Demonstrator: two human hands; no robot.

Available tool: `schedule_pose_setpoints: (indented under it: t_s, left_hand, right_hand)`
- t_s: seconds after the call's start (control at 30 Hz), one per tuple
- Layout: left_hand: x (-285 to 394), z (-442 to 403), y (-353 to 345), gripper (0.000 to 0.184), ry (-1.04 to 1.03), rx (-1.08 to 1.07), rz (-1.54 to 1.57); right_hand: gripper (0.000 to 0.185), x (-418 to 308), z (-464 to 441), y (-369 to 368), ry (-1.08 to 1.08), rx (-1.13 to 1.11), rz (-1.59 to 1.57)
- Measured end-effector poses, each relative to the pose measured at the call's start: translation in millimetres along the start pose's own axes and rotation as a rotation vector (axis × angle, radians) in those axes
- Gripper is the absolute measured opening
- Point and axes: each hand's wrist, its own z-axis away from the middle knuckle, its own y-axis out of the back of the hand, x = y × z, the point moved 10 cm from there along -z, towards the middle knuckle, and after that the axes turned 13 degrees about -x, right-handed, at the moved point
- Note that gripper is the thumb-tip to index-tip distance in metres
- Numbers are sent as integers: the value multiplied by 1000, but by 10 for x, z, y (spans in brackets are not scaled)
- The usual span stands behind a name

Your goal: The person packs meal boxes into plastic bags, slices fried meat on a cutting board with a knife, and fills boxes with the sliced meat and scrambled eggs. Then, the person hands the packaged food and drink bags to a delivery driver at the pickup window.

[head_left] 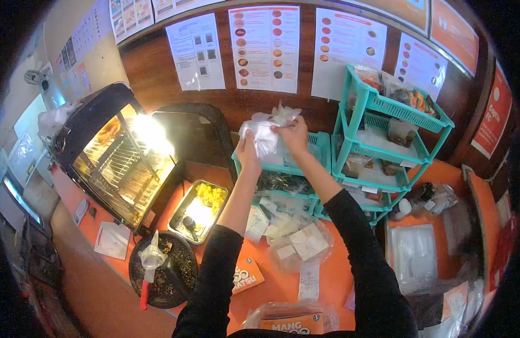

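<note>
Both my hands are raised at the back of the counter, closed on a crumpled white plastic bag (264, 141). My left hand (248, 153) grips its lower left side. My right hand (293, 135) pinches it on the upper right, where a loose end sticks up. What the bag holds, if anything, cannot be made out. Just behind and below the hands stands a teal plastic basket rack (323, 147) with clear plastic packaging in its top tier. Dark packets (282, 183) lie in the tier beneath.
At left stand a lit food warmer (125, 163), a metal tray (184, 217) of yellow food and a dark round pan (186, 270) with a red-handled knife (145, 290). A taller teal rack (350, 112) rises at right. Orange boxes (250, 275) and a receipt (309, 280) lie in front.
</note>
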Motion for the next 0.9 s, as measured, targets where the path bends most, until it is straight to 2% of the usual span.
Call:
schedule_pose_setpoints:
  t_s: [0.07, 0.1, 0.17, 0.27, 0.3, 0.37, 0.43, 0.5, 0.53, 0.57, 0.63, 0.67, 0.73, 0.8, 0.87, 0.9]
  left_hand:
    - [89, 38, -22, 31, -33, 7, 33]
    - [120, 53, 3, 29, -11, 29, -21]
    - [132, 62, 40, 27, 14, 53, -73]
    - [80, 4, 139, 23, 21, 128, -113]
    - [76, -33, 206, 25, -36, 157, -105]
    - [8, -100, 344, 28, -85, 196, -100]
    - [130, -176, 423, 44, -106, 270, -685]
    - [194, -262, -170, 58, 13, -247, -1376]
    - [149, -279, -246, 68, 5, -321, -1516]
    - [59, -328, -222, 75, 126, -448, -1608]
    - [489, -35, -231, 82, 123, -387, -1502]
    - [696, 194, -210, 82, 208, -333, -1446]
    - [927, 1025, -248, 93, 24, -623, -1602]
    - [526, 2058, 335, 110, 195, -967, -1693]
    - [253, 2947, 1075, 121, 469, -1072, -1991]
    - [131, 3267, 1451, 121, 628, -1089, -2016]
  right_hand:
    - [48, 25, -37, -1, 3, -53, 60]
    - [48, 63, -63, 20, 4, -53, 62]
    - [39, -17, -86, 104, 137, -9, 80]
    - [31, -49, -154, 189, 163, -28, 149]
    - [31, -84, -194, 242, 162, -28, 148]
    - [23, -390, -139, 558, 266, 275, 497]
    - [21, -667, -95, 723, 292, 370, 479]
    - [20, -1096, 13, 657, 447, 355, 620]
    - [20, -1454, 254, 567, 640, 393, 806]
    - [20, -1751, 535, 446, 832, 412, 982]
    - [24, -2020, 1082, 293, 1251, 403, 1154]
    - [24, -2061, 1263, 320, 1199, 356, 1153]
    - [26, -2174, 1982, 356, 1401, 395, 1178]
    - [36, -2109, 2657, 572, 1329, 293, 1105]
    - [32, -2011, 3375, 731, 1087, 107, 1084]
    - [27, -1921, 3826, 751, 1089, 57, 1071]
